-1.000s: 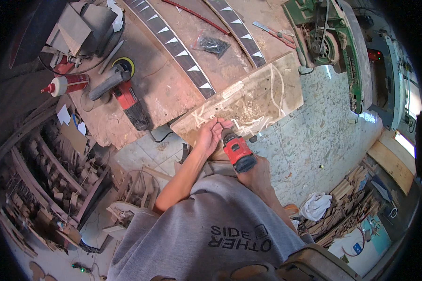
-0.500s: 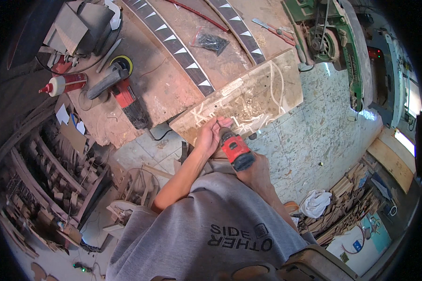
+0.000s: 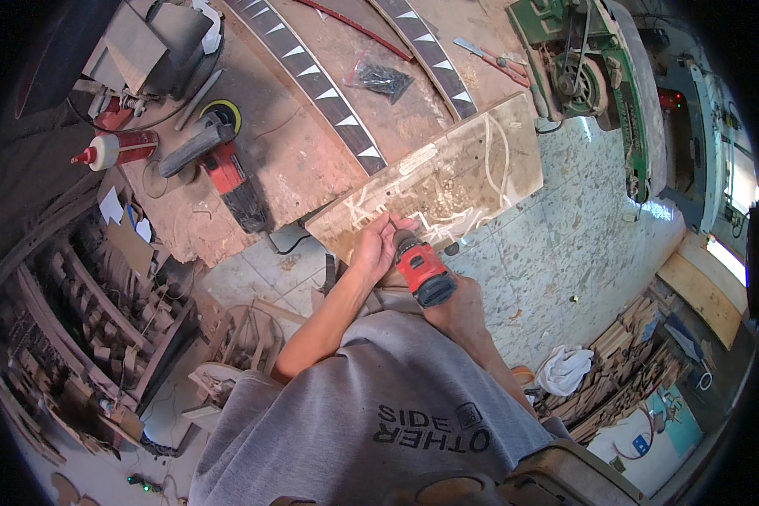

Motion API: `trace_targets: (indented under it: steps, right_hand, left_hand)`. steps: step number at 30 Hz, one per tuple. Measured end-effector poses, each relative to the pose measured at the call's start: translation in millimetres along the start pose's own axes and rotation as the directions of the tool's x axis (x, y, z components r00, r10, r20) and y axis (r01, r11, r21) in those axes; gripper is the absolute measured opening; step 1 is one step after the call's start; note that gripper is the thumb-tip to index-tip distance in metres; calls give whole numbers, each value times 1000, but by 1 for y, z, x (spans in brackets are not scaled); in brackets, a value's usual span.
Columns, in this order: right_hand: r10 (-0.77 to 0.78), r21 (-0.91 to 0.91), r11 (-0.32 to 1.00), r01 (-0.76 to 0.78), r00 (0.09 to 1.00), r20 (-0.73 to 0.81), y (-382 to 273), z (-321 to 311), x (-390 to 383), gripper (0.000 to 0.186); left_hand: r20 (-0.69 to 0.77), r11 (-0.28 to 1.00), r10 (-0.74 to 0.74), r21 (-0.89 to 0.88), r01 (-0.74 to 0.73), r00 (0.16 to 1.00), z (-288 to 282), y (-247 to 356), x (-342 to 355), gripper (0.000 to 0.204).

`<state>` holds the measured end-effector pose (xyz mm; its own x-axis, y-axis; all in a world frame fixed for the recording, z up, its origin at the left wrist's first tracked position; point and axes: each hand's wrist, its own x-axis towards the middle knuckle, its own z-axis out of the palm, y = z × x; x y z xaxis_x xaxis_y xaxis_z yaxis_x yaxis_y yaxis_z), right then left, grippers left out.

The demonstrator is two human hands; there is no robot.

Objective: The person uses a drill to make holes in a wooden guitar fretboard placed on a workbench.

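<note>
A red and black cordless drill [image 3: 422, 266] is gripped by my right hand [image 3: 457, 305], its chuck pointing up and to the left. Close against the chuck is my left hand [image 3: 374, 251], its fingertips pinched together at the front of the drill. Anything between those fingertips is too small or hidden to make out. Both hands are over the near edge of a wooden board [image 3: 519, 152], which carries pale painted-looking lines, small holes and wood shavings.
Left on the bench [image 3: 304, 181] lie a red angle grinder [image 3: 228, 179] and a glue bottle [image 3: 118, 150]. Farther back are dark curved strips [image 3: 325, 88] with white triangles, a bag of screws [image 3: 384, 80] and pliers [image 3: 514, 72]. A green belt machine [image 3: 578, 80] stands right, wood scraps [image 3: 624, 358] below it.
The drill has tipped very slightly to the left, and the left fingertips have drawn closer to its front end. The board and the bench things stay where they were.
</note>
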<state>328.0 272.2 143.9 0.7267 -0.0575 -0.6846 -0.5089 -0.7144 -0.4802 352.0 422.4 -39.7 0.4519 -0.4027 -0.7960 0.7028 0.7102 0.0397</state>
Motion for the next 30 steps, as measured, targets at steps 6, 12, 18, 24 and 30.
trace_targets:
  steps: [6, 12, 18, 24, 30]
  right_hand:
    - [-8, -40, 999, 8, 1000, 18, 0, 1, 2, 54]
    - [60, 60, 996, -61, 998, 19, -13, -2, 2, 44]
    - [24, -21, 999, -25, 999, -33, -4, 7, 3, 43]
    - [15, -30, 999, -16, 998, -56, -14, 3, 1, 46]
    - [16, -20, 1000, -18, 997, -72, -14, 3, 3, 51]
  left_hand:
    - [-21, 1000, 1, 21, -1, 1000, 4, 3, -3, 31]
    - [-36, 998, 39, 50, -37, 999, 5, 3, -2, 31]
    - [-57, 996, 15, 85, -10, 998, 11, 6, -3, 33]
    - [-49, 996, 3, 87, 1, 999, 16, 8, -4, 36]
    - [-37, 995, -1, 101, 5, 999, 17, 10, -4, 35]
